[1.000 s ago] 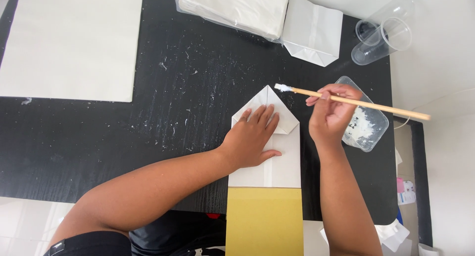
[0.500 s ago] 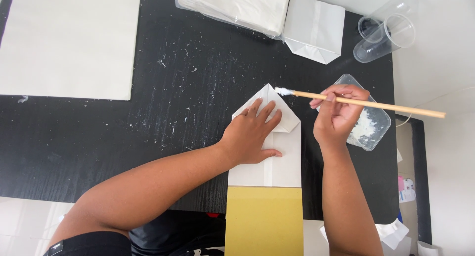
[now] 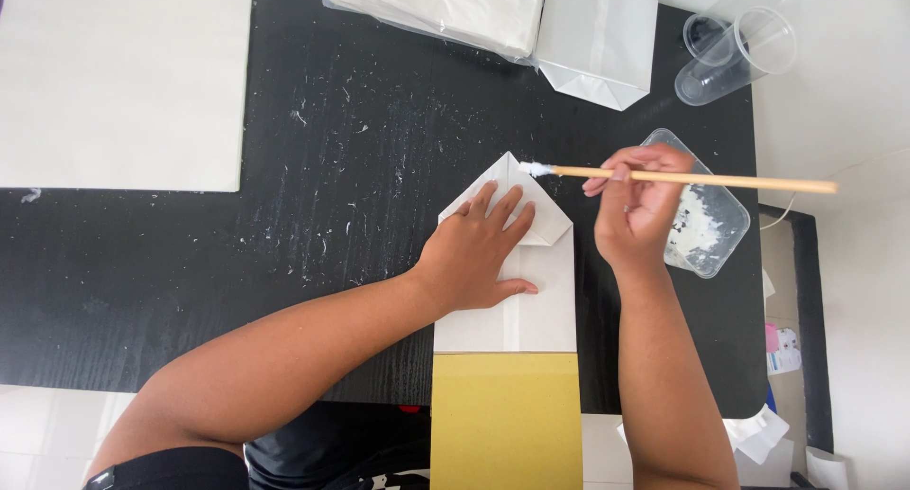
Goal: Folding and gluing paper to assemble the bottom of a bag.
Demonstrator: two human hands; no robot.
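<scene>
Left hand [image 3: 479,248] lies flat, fingers spread, pressing on the folded white paper bag [image 3: 512,300] at the near middle of the black worktop [image 3: 284,234]; it grips nothing. The bag's far end is folded to a point, and its near end rests against a yellow sheet [image 3: 505,419]. Right hand [image 3: 640,206] is closed around a wooden brush [image 3: 682,178], held level (white-tipped end touching the bag's folded point). Just right of that hand sits a clear tray [image 3: 711,226] smeared with white paste. Beyond it lie clear plastic cups [image 3: 735,49], tipped over. A stack of white bags [image 3: 445,7] sits at the far edge, a large white sheet [image 3: 118,82] to the left.
</scene>
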